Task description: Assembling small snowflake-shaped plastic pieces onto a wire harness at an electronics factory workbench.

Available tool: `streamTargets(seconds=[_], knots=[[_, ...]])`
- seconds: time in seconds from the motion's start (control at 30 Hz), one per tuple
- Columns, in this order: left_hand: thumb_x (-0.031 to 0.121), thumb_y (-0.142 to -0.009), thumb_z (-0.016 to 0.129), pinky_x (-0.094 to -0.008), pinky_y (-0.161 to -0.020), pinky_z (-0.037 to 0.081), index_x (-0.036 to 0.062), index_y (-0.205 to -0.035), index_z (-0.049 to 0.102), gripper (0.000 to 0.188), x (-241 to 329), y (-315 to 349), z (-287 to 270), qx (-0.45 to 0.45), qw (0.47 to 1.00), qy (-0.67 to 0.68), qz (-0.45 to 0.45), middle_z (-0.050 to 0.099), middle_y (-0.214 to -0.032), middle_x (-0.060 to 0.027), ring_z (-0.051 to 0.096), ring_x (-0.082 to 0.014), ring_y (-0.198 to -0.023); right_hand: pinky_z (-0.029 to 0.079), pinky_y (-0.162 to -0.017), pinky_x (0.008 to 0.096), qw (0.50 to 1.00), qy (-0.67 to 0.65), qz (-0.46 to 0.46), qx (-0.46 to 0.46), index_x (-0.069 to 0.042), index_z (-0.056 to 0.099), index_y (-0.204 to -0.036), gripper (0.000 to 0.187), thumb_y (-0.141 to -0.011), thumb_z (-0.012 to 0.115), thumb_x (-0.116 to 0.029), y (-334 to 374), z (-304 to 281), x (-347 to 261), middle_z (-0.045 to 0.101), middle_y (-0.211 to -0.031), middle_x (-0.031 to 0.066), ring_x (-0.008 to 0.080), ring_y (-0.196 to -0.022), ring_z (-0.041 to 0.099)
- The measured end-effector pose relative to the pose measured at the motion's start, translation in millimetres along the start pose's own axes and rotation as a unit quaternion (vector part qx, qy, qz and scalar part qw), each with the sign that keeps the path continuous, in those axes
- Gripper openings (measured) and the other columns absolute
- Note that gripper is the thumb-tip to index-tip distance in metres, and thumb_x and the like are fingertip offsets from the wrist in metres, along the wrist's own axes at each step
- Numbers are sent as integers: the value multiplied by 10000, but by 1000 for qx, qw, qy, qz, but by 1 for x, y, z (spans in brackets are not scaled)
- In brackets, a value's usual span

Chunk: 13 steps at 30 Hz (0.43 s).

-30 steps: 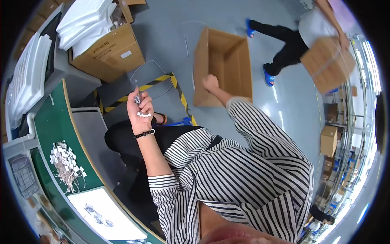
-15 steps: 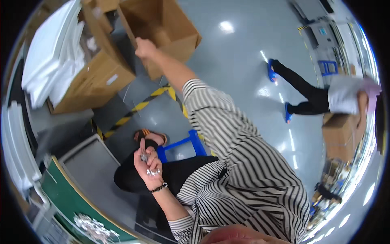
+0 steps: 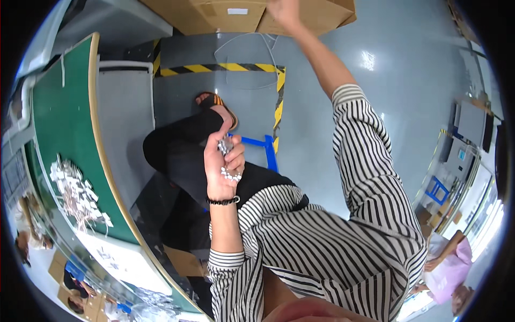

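My left hand (image 3: 224, 158) is raised above my lap, fingers curled round a clump of small silver-white pieces (image 3: 226, 145). More of the pieces lie on the heel of the palm near the wrist. With the arm stretched far forward, my right hand (image 3: 283, 12) is against a brown cardboard box (image 3: 316, 15) at the upper edge of the view. That hand is blurred and its fingertips are cut off, so its grip is hidden. A second cardboard box (image 3: 209, 15) with a white label stands just left of it.
A green-topped table (image 3: 70, 129) with a wooden edge is at my left. On it lie a heap of small silver-white pieces (image 3: 78, 193) and a white tray (image 3: 120, 257). A blue stool (image 3: 270, 153) and yellow-black floor tape (image 3: 236, 67) are ahead. Another person (image 3: 450, 263) stands at right.
The view has swung left, bringing the heap on the table into fuller sight. My right hand was on the open box's rim and now shows at the box by the upper edge. My left hand keeps its pieces.
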State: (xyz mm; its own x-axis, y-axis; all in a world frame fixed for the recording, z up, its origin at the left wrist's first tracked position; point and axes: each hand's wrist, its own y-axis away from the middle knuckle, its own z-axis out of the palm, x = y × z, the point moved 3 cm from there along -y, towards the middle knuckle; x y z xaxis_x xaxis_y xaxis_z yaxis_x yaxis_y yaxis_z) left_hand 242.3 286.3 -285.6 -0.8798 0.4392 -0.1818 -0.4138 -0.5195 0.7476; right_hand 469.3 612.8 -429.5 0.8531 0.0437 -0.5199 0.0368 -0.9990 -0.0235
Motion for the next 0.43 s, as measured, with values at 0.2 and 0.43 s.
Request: streamTargets(seconds=[0.2,0.43], knots=[[167,-1011,518,-194,-355,248,68,-1387,542,390,-26,30,5,-57,998,21,18,593,-871,-112,362,-100,-498,529,-520,352,857,-252,132,-429,-75,311,-1582,804,-794,468,-117,159,61,-58,716,-893,139,245,-599,625],[196,-1002,532,-206,-355,261,41,-1300,584,340,-18,61,-32,-109,991,54,63,594,-855,-107,366,-102,-487,530,-594,284,837,-375,-66,-393,-74,687,-1090,250,-929,633,-258,259,55,-151,683,-753,109,208,-593,601]])
